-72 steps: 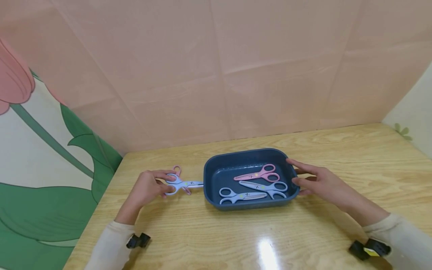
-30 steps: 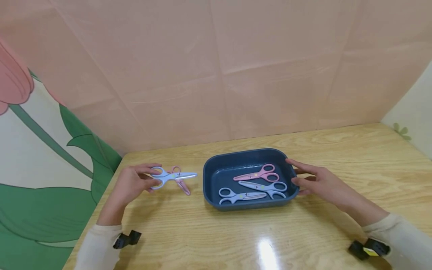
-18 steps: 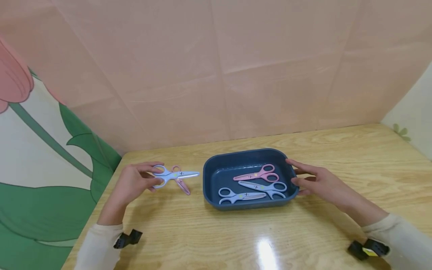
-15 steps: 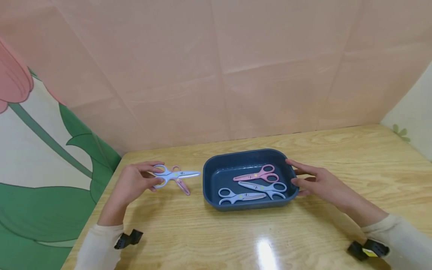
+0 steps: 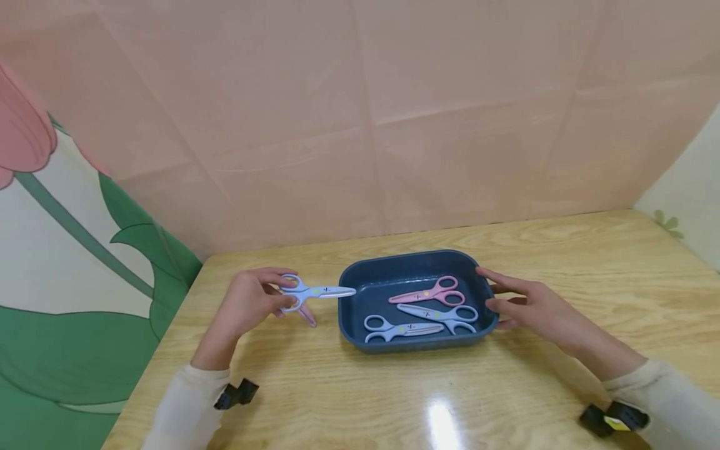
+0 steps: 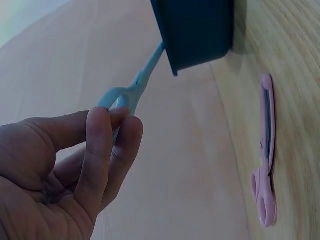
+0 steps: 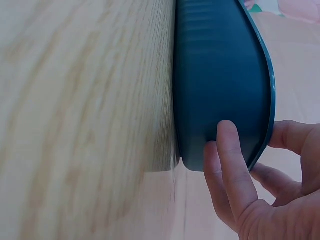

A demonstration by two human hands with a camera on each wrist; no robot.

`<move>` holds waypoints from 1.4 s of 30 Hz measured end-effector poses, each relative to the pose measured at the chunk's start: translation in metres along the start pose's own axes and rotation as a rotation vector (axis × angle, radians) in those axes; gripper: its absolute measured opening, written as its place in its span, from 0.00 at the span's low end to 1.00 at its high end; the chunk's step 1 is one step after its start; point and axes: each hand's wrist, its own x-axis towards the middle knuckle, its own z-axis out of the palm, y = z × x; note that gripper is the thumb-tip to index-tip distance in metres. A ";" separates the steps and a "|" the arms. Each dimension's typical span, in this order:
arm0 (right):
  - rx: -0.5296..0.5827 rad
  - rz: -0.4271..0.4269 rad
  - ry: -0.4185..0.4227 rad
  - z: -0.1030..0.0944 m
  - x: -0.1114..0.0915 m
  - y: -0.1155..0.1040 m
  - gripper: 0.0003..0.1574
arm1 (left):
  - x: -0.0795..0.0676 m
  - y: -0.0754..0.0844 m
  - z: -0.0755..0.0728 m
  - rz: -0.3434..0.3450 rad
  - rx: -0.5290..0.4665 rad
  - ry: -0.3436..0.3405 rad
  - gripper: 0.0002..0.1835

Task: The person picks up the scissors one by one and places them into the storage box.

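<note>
In the head view my left hand [image 5: 253, 303] pinches the handle loops of light blue scissors [image 5: 315, 292], blades pointing right. The blade tip overlaps the left rim of a dark blue rectangular bin [image 5: 413, 344]. In the left wrist view these scissors [image 6: 142, 77] are raised off the table beside the bin wall [image 6: 200, 35]. Pink scissors [image 6: 267, 150] lie on the table below; my hand and the blue pair partly hide them in the head view. My right hand [image 5: 534, 306] grips the bin's right end, fingertips at the rim and on the outer wall [image 7: 220, 75].
Inside the bin lie pink scissors [image 5: 430, 292] and two light blue pairs, one nearer the right [image 5: 441, 312] and one at the front left [image 5: 402, 327]. The wood-grain table [image 5: 349, 400] meets a pink-covered wall [image 5: 365, 125] at the back.
My left hand has lifted the light blue scissors off the pink pair, drawn left, then moved right until the blades reach over the bin's rim. My right hand has stayed on the bin.
</note>
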 end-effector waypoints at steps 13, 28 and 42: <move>0.004 0.026 -0.010 -0.002 -0.001 -0.002 0.42 | 0.014 0.015 0.025 0.013 0.007 -0.028 0.10; -0.009 0.036 -0.008 -0.002 -0.001 -0.002 0.42 | 0.029 0.036 0.044 -0.004 0.080 -0.002 0.09; -0.015 0.048 -0.009 -0.002 0.000 -0.002 0.42 | 0.036 0.041 0.055 -0.046 0.087 -0.017 0.09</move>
